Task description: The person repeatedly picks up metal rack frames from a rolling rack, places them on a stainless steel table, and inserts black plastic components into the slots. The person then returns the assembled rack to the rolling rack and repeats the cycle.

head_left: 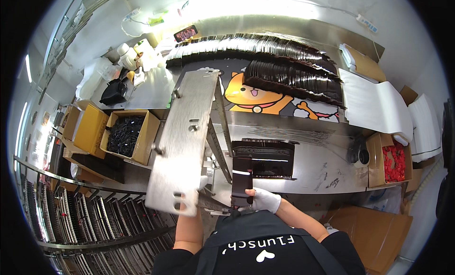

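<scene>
My right hand (pixel 263 200), in a white glove, closes its fingers and thumb on the lower right edge of a dark glossy rectangular panel (pixel 242 179). The panel is held close in front of my apron. Left of it a tall brushed-metal rack (pixel 182 128) with slots, studs and slanting side bars rises toward the camera. My left forearm (pixel 189 230) goes up behind the rack's lower end, which hides that hand's fingers. On the bench just beyond the panel lies a row of similar dark glossy panels (pixel 272 160).
Long overlapping rows of dark panels (pixel 294 81) cover a cartoon mat (pixel 256 99) at the back. Boxes of black parts (pixel 125 135) and red parts (pixel 397 162) flank the bench. A curved rail rack (pixel 104 218) stands lower left; a cardboard box (pixel 374 230) sits lower right.
</scene>
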{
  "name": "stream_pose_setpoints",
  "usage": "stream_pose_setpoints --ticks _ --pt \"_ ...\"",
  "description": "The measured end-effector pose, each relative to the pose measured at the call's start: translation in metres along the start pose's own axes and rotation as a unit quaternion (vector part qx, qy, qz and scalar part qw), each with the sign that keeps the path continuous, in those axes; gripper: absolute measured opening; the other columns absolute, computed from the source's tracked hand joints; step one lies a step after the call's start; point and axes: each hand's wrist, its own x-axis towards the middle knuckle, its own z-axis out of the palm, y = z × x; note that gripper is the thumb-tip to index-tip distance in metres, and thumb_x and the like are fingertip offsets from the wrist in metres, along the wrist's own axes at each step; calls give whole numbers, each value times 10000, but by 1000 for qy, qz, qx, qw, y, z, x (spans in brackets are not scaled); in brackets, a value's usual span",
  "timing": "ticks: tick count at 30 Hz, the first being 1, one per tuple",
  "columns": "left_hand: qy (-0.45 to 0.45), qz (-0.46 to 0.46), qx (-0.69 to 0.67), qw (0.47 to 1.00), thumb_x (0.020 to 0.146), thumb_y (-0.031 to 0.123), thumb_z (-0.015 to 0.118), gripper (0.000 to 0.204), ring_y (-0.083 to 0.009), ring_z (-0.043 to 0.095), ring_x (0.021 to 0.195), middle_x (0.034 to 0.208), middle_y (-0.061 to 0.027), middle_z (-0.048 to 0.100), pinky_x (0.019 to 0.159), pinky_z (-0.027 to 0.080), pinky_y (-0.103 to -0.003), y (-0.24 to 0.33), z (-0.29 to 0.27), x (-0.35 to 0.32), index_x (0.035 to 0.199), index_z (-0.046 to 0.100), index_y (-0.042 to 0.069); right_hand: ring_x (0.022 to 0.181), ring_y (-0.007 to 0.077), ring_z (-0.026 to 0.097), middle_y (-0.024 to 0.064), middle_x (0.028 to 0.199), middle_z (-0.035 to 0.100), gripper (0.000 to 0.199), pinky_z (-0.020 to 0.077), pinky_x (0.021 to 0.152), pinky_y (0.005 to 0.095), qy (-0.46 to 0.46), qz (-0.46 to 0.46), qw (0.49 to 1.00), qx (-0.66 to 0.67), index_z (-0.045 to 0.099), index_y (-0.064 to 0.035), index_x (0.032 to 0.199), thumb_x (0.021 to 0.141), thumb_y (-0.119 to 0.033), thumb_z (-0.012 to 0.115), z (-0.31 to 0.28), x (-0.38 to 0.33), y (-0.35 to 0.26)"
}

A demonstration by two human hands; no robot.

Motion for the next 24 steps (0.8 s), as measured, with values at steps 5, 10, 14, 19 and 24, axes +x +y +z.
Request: stream_pose_setpoints --ticks 5,10,14,19,24 --pt "2 -20 19 1000 578 470 907 1277 -151 507 892 1164 -66 511 738 445 -265 16 -21 -5 1584 260 24 1251 256 610 111 1353 625 492 529 1016 421 21 -64 995 67 521 -79 1408 1022 -373 605 17 9 12" --pt "-5 -34 30 999 565 473 922 1303 -140 495 867 1153 -58 505 728 442 -260 26 -44 -5 1592 249 37 1253 283 610 162 1364 616 565 490 1083 418 -5 -2 999 43 506 -15 1403 964 -340 649 23 14 6" --pt "0 -51 32 998 554 475 934 1324 -131 485 847 1145 -51 501 720 440 -256 26 -44 1 1598 241 48 1075 274 654 127 1140 630 546 445 1137 432 16 -59 992 114 499 8 1349 890 -223 683 36 37 12" --pt "-3 -60 23 998 541 477 950 1350 -119 473 822 1134 -43 495 711 437 -251 5 -58 13 1605 231 61 959 234 675 95 1005 656 409 481 1065 400 97 -125 987 -13 576 0 1232 838 -57 669 19 51 34" --pt "43 -51 71 995 560 450 930 1354 -181 558 1033 1197 -71 509 955 472 -327 -13 -95 2 1623 193 52 710 143 524 8 831 527 420 467 764 312 155 -122 973 124 526 1 1237 846 -89 650 -22 61 41"
